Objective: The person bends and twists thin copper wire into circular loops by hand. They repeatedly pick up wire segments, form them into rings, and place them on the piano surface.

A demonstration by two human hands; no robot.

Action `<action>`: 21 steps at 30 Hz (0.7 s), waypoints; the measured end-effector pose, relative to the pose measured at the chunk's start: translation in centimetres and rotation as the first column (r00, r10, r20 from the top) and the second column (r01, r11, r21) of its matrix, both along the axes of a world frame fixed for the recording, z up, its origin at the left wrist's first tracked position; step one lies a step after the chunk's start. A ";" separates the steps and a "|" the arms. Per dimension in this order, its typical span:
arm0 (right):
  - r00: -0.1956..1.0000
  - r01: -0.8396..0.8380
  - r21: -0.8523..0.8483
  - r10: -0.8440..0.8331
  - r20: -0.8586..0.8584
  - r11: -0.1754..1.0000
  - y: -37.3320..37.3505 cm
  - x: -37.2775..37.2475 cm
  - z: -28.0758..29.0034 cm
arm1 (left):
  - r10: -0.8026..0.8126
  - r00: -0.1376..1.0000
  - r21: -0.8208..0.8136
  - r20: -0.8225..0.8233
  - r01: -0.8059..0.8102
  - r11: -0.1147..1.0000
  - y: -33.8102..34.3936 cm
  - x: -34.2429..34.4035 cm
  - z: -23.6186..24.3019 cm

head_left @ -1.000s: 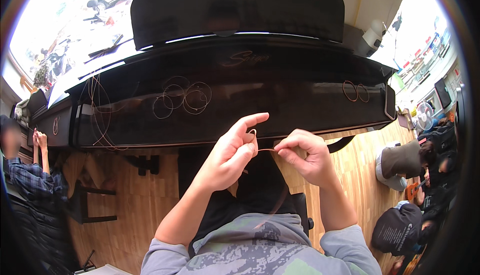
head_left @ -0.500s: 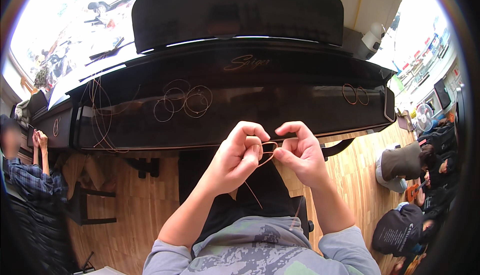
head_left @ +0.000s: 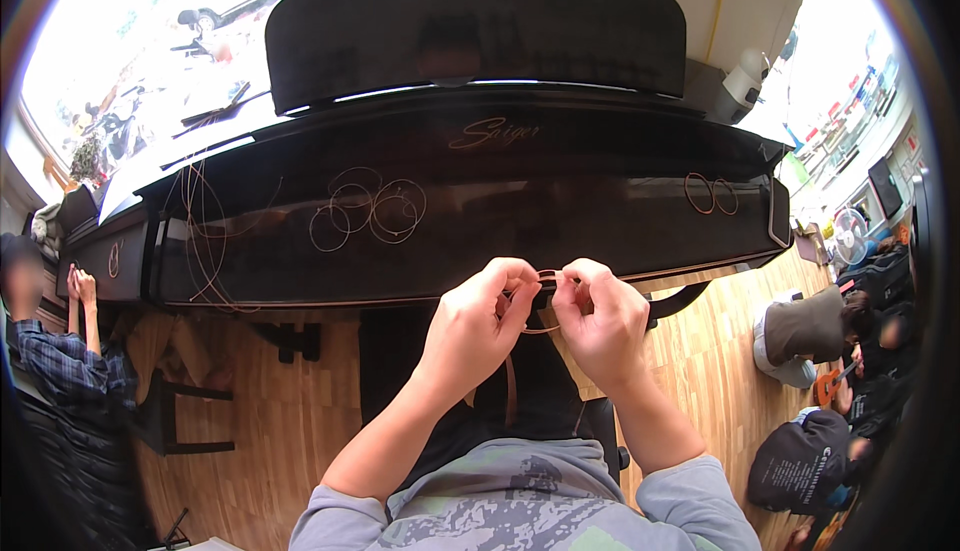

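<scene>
A thin copper-coloured string (head_left: 543, 331), bent into a small loop, is held between my two hands in front of the black piano. My left hand (head_left: 472, 329) pinches the loop's left side with thumb and fingers. On the other side, my right hand (head_left: 606, 323) grips it with fingertips pressed together. My fingers hide much of the loop. A loose length of string hangs below my left hand.
On the black piano (head_left: 480, 266) lie several coiled strings (head_left: 372, 215) left of centre, two smaller coils (head_left: 688, 194) at right and tangled long strings (head_left: 190, 241) at left. A person (head_left: 70, 351) sits far left; others sit at right. A dark stool (head_left: 195, 446) stands lower left.
My right hand has closed in from a wider pinch and moved toward my left hand. The loop has turned, and its hanging end has swung.
</scene>
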State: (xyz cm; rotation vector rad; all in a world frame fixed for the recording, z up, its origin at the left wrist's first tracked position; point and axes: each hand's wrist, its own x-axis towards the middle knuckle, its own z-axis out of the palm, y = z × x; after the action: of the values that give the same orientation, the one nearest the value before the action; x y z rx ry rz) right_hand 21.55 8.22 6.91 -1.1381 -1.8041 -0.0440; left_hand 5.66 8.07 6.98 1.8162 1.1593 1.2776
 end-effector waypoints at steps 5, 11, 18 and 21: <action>0.898 -0.340 -0.351 0.189 -0.398 0.872 -0.2 0.2 0.7 | -0.062 0.995 0.066 -0.079 0.067 0.996 0.2 -0.1 0.2; 0.566 -0.771 -0.430 0.197 -0.801 0.470 0.3 1.8 1.6 | 0.065 0.990 0.246 -0.123 -0.033 0.969 0.5 -0.5 -0.3; 0.488 -0.815 -0.375 0.174 -0.855 0.442 0.1 2.4 1.4 | 0.036 0.998 -0.008 0.053 -0.036 0.999 0.4 -1.1 0.7; 0.495 -0.803 -0.365 0.185 -0.849 0.472 0.3 3.1 1.4 | 0.063 0.997 -0.024 0.050 -0.062 0.998 0.4 -1.3 1.1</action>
State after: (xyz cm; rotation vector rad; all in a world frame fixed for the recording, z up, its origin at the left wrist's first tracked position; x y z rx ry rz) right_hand 24.70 8.50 8.30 -0.7818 -1.3179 1.5123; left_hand 4.33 8.47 8.05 1.7343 1.2064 1.3330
